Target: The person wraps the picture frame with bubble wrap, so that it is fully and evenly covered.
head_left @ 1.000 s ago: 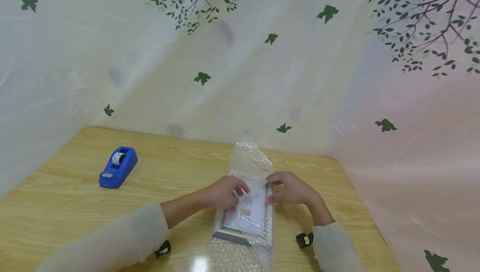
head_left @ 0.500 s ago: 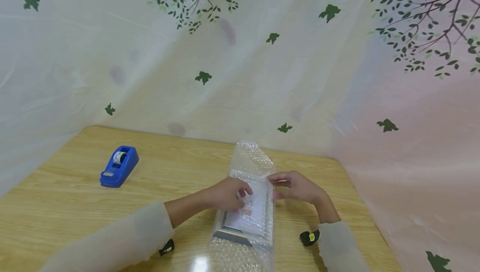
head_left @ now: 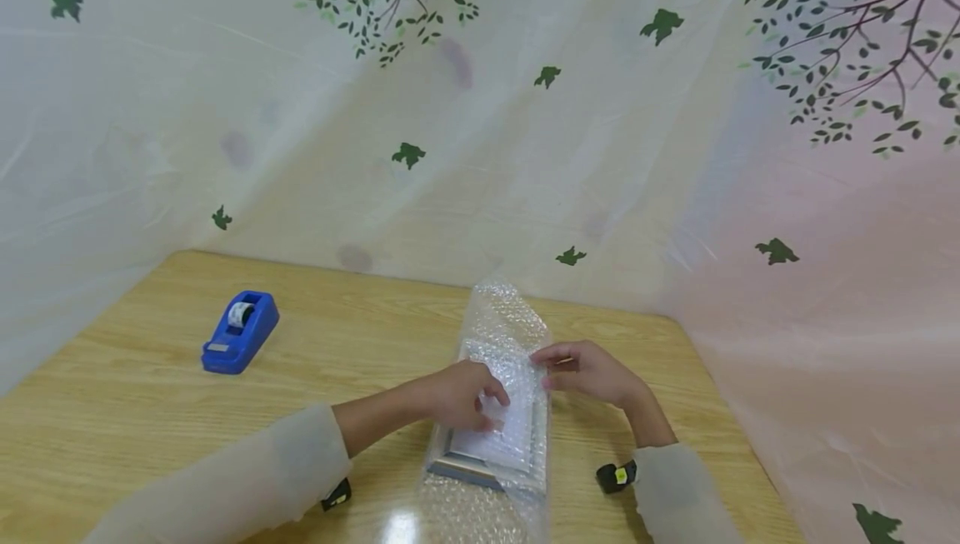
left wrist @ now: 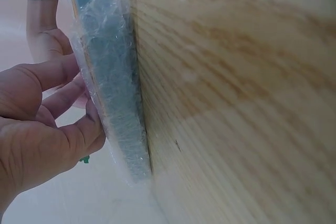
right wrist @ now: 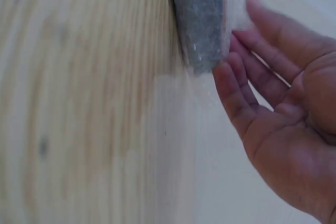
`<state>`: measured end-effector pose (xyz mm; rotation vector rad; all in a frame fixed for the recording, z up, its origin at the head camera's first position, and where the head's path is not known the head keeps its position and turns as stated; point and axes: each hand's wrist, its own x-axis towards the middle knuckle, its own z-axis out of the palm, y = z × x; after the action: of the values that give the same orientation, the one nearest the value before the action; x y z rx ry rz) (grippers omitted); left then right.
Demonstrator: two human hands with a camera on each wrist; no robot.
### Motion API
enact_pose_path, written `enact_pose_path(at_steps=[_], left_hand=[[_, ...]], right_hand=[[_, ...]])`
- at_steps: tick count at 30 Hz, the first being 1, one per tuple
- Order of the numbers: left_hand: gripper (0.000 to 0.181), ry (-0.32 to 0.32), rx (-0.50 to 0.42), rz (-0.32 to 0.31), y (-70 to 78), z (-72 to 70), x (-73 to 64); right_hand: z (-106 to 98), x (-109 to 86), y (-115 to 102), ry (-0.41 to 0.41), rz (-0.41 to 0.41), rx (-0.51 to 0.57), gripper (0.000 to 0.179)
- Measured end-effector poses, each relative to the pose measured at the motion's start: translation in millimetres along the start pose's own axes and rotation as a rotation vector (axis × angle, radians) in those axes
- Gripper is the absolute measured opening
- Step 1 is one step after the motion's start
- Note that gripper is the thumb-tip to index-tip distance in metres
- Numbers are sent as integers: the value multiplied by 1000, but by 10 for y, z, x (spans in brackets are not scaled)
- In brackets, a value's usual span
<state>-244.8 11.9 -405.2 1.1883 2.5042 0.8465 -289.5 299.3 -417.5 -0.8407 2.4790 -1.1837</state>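
Note:
A picture frame (head_left: 468, 471) with a silver-grey border and a pale picture lies face up on the table, wrapped in clear bubble wrap (head_left: 504, 311). My left hand (head_left: 463, 396) rests on its face with bent fingers; the left wrist view has the fingertips against the wrapped top. At the upper right side of the frame is my right hand (head_left: 592, 371), its fingertips touching the wrap along that edge. In the right wrist view, the fingers (right wrist: 231, 95) meet the wrapped corner while the thumb stands apart from them. The left hand hides part of the picture.
A blue tape dispenser (head_left: 240, 332) with a roll in it stands at the left of the wooden table (head_left: 337, 311). Loose bubble wrap extends beyond both ends of the frame. A printed curtain (head_left: 480, 152) borders the table's back and sides.
The left hand has shifted slightly right across the frame. The right hand first moved slightly right, then back a little. Bubble texture now shows more over the upper part of the picture.

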Motion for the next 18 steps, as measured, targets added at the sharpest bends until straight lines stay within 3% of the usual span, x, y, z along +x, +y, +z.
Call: enact_pose_path(at_steps=[5, 10, 14, 18], left_hand=[[32, -11, -33, -36, -11, 4, -11], [35, -8, -269, -132, -119, -57, -22], [37, 145, -383, -173, -201, -163, -45], [40, 338, -428, -278, -288, -246, -70]], right_hand=[[44, 17, -12, 26, -7, -60, 33], [56, 8, 16, 23, -14, -45, 33], [57, 7, -2, 22, -15, -53, 32], [51, 7, -34, 24, -10, -67, 31]])
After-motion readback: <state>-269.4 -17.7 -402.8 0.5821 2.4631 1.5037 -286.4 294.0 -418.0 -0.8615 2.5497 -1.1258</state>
